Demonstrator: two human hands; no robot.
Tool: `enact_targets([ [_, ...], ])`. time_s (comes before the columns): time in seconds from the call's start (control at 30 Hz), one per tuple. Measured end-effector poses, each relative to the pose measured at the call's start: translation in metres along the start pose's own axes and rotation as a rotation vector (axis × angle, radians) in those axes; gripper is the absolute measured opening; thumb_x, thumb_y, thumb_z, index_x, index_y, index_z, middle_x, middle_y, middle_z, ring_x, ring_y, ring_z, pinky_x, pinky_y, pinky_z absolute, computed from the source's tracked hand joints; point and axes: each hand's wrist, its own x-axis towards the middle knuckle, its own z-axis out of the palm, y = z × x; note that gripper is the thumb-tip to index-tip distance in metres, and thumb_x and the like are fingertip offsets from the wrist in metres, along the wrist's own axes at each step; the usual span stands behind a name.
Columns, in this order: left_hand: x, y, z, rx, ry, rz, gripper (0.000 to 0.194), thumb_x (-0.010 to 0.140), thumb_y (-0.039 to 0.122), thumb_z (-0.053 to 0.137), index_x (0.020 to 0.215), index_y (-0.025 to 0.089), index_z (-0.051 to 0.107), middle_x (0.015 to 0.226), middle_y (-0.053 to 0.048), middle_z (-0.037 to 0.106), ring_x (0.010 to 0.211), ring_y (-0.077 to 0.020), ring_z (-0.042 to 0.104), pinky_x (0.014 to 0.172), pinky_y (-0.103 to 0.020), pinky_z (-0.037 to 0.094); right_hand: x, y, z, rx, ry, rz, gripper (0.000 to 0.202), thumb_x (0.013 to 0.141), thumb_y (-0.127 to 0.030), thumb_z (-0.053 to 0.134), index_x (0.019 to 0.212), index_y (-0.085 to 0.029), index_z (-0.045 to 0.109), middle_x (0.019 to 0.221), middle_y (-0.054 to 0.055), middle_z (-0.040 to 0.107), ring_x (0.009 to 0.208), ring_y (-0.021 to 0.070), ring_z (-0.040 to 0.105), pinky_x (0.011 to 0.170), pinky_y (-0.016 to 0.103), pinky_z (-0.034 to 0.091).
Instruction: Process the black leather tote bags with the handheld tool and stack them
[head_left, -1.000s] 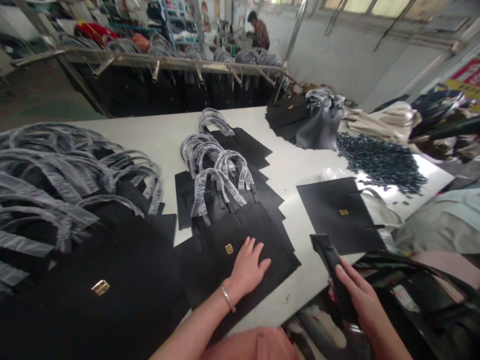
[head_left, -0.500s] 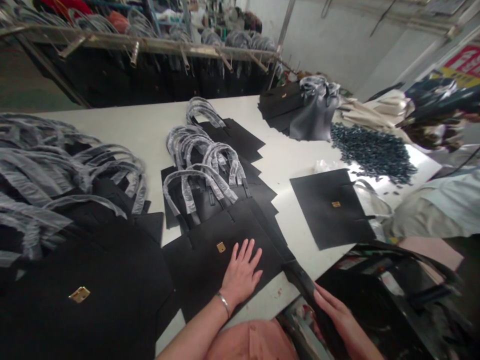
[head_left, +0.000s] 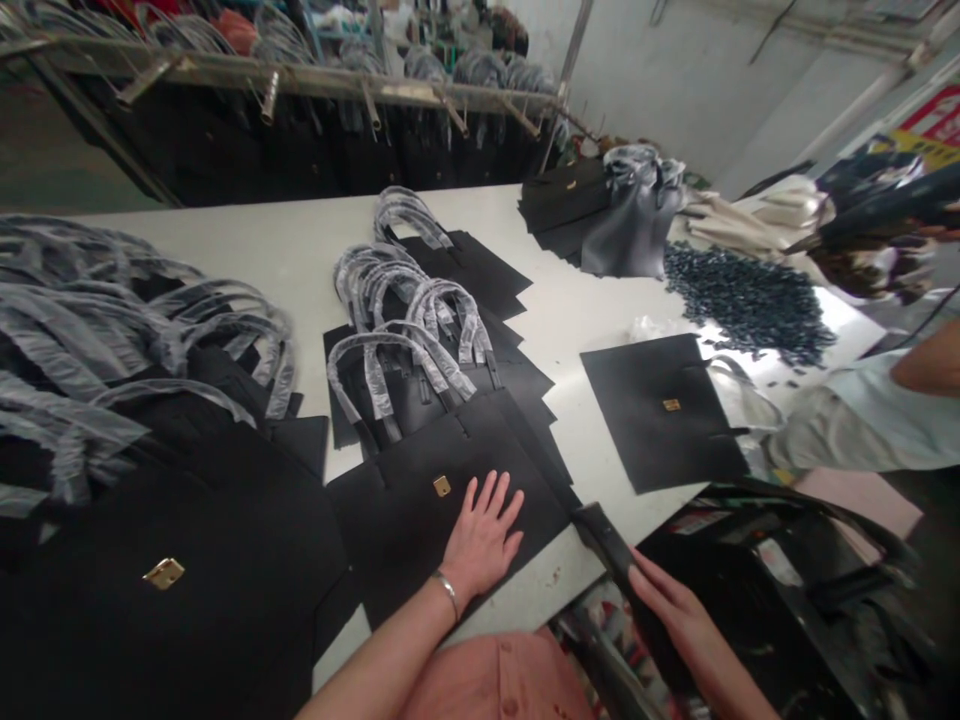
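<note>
My left hand (head_left: 484, 535), with a metal bangle at the wrist, lies flat with fingers spread on a black bag panel (head_left: 405, 530). The panel bears a small gold clasp (head_left: 442, 486) and a handle (head_left: 401, 345) wrapped in clear plastic. My right hand (head_left: 671, 590) is closed around a long black strip (head_left: 611, 540) at the table's front edge. The strip's far end points up beside the panel's right corner; whether they touch, I cannot tell. Its lower part runs down past the edge, partly hidden by the hand.
Stacked black panels with plastic-wrapped handles (head_left: 135, 330) crowd the left. Another black panel (head_left: 664, 415) lies to the right, near a heap of small dark pieces (head_left: 750, 305). A co-worker's arm (head_left: 930, 360) shows at the right. Bags hang on a rack (head_left: 315, 85) behind the white table (head_left: 247, 240).
My right hand has shifted the strip's far end slightly up and right at the panel's corner, showing more of its flat face. My left hand stays on the panel. A co-worker's arm has appeared at right.
</note>
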Motion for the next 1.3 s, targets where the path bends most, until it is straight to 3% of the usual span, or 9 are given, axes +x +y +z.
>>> enact_targets([
  [0.1, 0.0, 0.0, 0.0, -0.005, 0.013, 0.002, 0.054, 0.091, 0.045, 0.049, 0.141, 0.026, 0.041, 0.156, -0.008, 0.02, 0.144, -0.0294, 0.013, 0.116, -0.053, 0.011, -0.005, 0.013, 0.006, -0.019, -0.083, 0.057, 0.081, 0.064, -0.059, 0.074, 0.131, -0.016, 0.058, 0.049, -0.002, 0.064, 0.038, 0.0166, 0.055, 0.038, 0.025, 0.041],
  [0.23, 0.0, -0.001, 0.001, -0.016, 0.01, 0.013, 0.053, 0.092, 0.046, 0.047, 0.141, 0.026, 0.041, 0.156, -0.008, 0.023, 0.144, -0.0292, 0.013, 0.116, -0.053, 0.011, 0.0, 0.014, 0.025, 0.134, -0.046, 0.043, 0.065, 0.072, -0.056, 0.069, 0.124, -0.018, 0.057, 0.05, -0.003, 0.061, 0.036, 0.0144, 0.054, 0.036, 0.023, 0.041],
  [0.37, -0.001, -0.001, 0.001, -0.023, 0.015, 0.008, 0.053, 0.092, 0.045, 0.047, 0.14, 0.025, 0.041, 0.155, -0.008, 0.024, 0.144, -0.0298, 0.014, 0.115, -0.054, 0.011, 0.02, -0.005, 0.037, 0.21, -0.025, 0.019, 0.052, 0.078, -0.051, 0.066, 0.117, -0.018, 0.055, 0.052, -0.003, 0.061, 0.036, 0.0145, 0.055, 0.035, 0.023, 0.043],
  [0.53, -0.002, -0.003, -0.002, -0.045, 0.014, 0.037, 0.054, 0.093, 0.047, 0.043, 0.142, 0.025, 0.038, 0.156, -0.009, 0.022, 0.144, -0.0295, 0.013, 0.115, -0.053, 0.011, 0.032, -0.042, 0.045, 0.137, 0.021, -0.087, 0.063, 0.079, -0.051, 0.066, 0.132, -0.021, 0.047, 0.052, -0.005, 0.061, 0.039, 0.0135, 0.057, 0.037, 0.021, 0.044],
  [0.67, -0.003, -0.004, -0.006, -0.091, 0.001, 0.025, 0.054, 0.095, 0.049, 0.039, 0.143, 0.025, 0.036, 0.157, -0.009, 0.019, 0.144, -0.0283, 0.011, 0.116, -0.052, 0.009, 0.029, -0.08, 0.069, -0.038, -0.18, -0.134, 0.073, 0.076, -0.053, 0.067, 0.138, -0.021, 0.046, 0.053, -0.005, 0.061, 0.039, 0.0127, 0.056, 0.037, 0.021, 0.044],
  [0.8, -0.004, -0.004, -0.01, -0.149, -0.006, 0.012, 0.055, 0.096, 0.049, 0.037, 0.145, 0.023, 0.033, 0.156, -0.009, 0.02, 0.144, -0.0272, 0.011, 0.117, -0.049, 0.007, 0.043, -0.112, 0.116, -0.176, -0.366, -0.119, 0.074, 0.077, -0.053, 0.065, 0.14, -0.019, 0.045, 0.051, -0.005, 0.06, 0.034, 0.0116, 0.054, 0.034, 0.02, 0.041],
  [0.97, -0.003, -0.004, -0.014, -0.179, -0.023, 0.0, 0.055, 0.096, 0.049, 0.037, 0.145, 0.024, 0.032, 0.155, -0.007, 0.025, 0.145, -0.0254, 0.011, 0.117, -0.048, 0.006, 0.066, -0.136, 0.161, -0.191, -0.488, -0.129, 0.068, 0.077, -0.05, 0.066, 0.134, -0.016, 0.052, 0.047, -0.005, 0.058, 0.032, 0.0111, 0.05, 0.032, 0.02, 0.04],
  [1.2, -0.002, -0.006, -0.02, -0.191, -0.04, -0.007, 0.057, 0.097, 0.049, 0.033, 0.147, 0.022, 0.028, 0.155, -0.009, 0.024, 0.144, -0.0254, 0.011, 0.117, -0.048, 0.009, 0.072, -0.136, 0.153, -0.243, -0.519, -0.087, 0.071, 0.08, -0.052, 0.062, 0.139, -0.018, 0.046, 0.045, -0.006, 0.058, 0.033, 0.0119, 0.051, 0.033, 0.02, 0.039],
  [1.3, -0.002, -0.006, -0.022, -0.166, -0.046, -0.003, 0.057, 0.097, 0.049, 0.034, 0.147, 0.022, 0.029, 0.155, -0.009, 0.025, 0.144, -0.0249, 0.013, 0.117, -0.047, 0.01, 0.077, -0.139, 0.16, -0.243, -0.529, -0.119, 0.071, 0.078, -0.052, 0.065, 0.137, -0.015, 0.049, 0.047, -0.005, 0.059, 0.034, 0.0126, 0.051, 0.034, 0.021, 0.04],
])
